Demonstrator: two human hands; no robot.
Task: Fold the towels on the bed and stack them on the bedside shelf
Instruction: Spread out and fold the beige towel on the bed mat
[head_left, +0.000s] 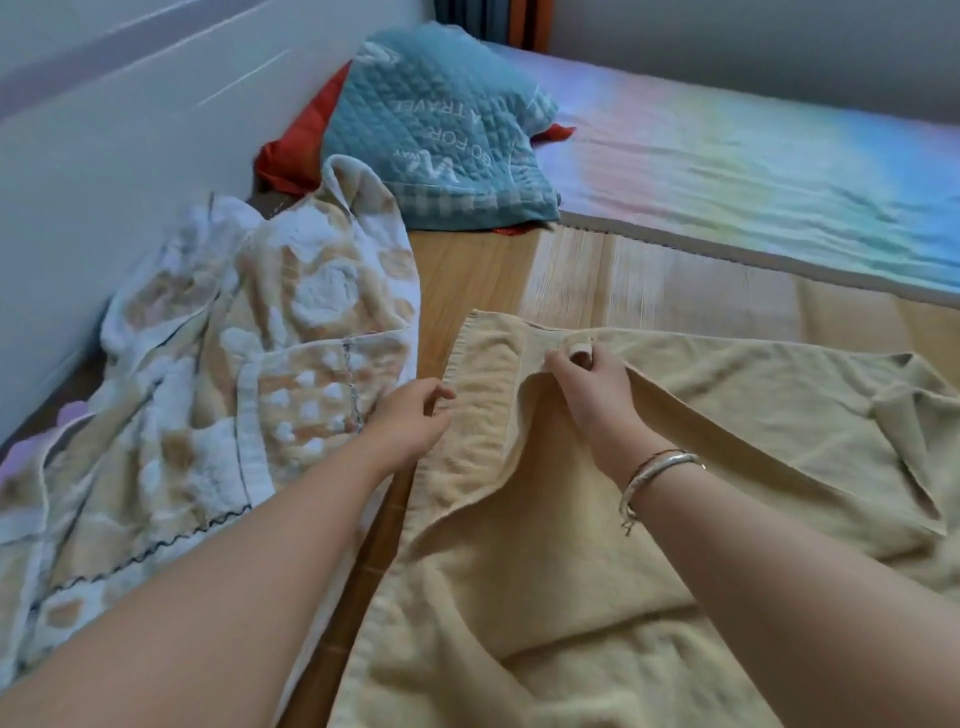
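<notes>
A plain cream-yellow towel (701, 415) lies spread and rumpled over the bamboo mat (467, 270) on the bed. My right hand (587, 384) pinches a fold of this towel near its far-left corner, by a small cloth loop. Just left of it, my left hand (410, 421) pinches the same towel's left edge. A second towel (223, 364), white with beige patches and a dark wavy stitch line, lies crumpled to the left against the wall. No bedside shelf is in view.
A teal quilted pillow (441, 130) sits at the back on a red cloth (296, 150). A pastel rainbow sheet (753, 171) covers the far right of the bed. The white wall (104, 130) runs along the left.
</notes>
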